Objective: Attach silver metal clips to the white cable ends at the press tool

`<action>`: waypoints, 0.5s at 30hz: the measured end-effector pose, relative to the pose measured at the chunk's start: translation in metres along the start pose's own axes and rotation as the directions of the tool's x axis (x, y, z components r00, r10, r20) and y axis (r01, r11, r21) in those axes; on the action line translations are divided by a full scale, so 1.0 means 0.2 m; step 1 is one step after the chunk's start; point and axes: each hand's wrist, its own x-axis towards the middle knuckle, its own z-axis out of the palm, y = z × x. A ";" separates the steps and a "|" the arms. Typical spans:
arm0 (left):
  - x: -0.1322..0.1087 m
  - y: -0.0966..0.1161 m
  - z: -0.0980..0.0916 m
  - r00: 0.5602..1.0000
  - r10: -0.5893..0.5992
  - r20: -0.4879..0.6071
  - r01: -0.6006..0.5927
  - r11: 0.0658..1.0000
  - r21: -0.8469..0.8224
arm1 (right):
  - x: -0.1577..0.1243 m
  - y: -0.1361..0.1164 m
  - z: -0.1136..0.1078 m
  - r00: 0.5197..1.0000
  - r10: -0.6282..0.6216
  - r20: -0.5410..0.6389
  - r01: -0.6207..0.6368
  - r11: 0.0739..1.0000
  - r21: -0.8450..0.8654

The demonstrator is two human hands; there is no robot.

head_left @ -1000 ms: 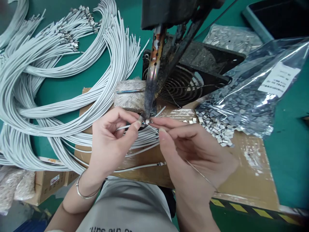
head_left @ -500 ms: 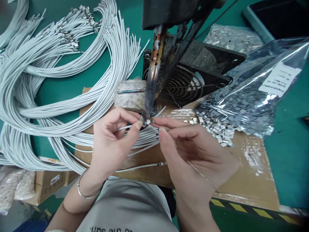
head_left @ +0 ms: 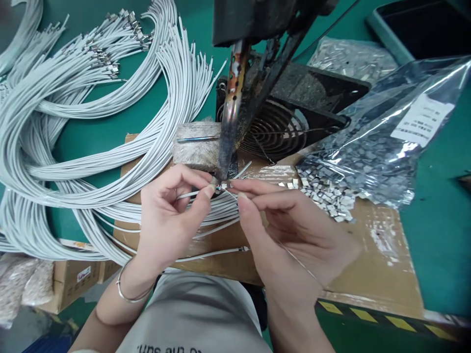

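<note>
Left hand point(head_left: 174, 215): thumb and forefinger pinch a white cable point(head_left: 187, 194) close to its end, at the front of the scene.
Right hand point(head_left: 294, 235): thumb and fingers pinch a thin metal wire point(head_left: 299, 261), whose tail runs across the palm.
Loose cable point(head_left: 209, 255): lies just in front of the fingertips, a metal terminal point(head_left: 243, 249) on its end.
Cardboard point(head_left: 371, 264): scuffed and shiny in places, flat beneath both hands.
Soldering iron point(head_left: 232, 108): slants down between the hands, tip beside the left fingertips; its shaft and black mount block part of the view behind. Exact contact is too small to tell.
Wrapped block point(head_left: 196, 154): behind the left hand, a bluish rod point(head_left: 196, 139) on top.
Cable bundles point(head_left: 33, 98): curve over the left side of the green tabletop point(head_left: 441, 235).
Metal pieces point(head_left: 333, 198): spill from a labelled clear bag point(head_left: 371, 162), right of the iron.
Fan point(head_left: 275, 130): black and tilted, behind the iron.
Second bag point(head_left: 353, 59): beyond the fan.
</note>
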 end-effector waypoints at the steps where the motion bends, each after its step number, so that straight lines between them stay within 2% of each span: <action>1: 0.00 0.00 0.00 1.000 -0.002 0.002 0.002 1.000 0.000 | 0.00 0.00 0.01 1.000 0.009 -0.014 -0.009 1.000 -0.001; 5: 0.00 0.00 0.00 1.000 -0.004 0.004 0.004 1.000 -0.007 | 0.00 -0.01 0.03 0.998 0.015 -0.063 -0.015 1.000 0.008; 15: -0.01 0.00 0.00 1.000 -0.015 0.004 0.015 1.000 0.004 | 0.00 -0.03 0.03 0.997 0.035 -0.076 -0.035 0.999 -0.006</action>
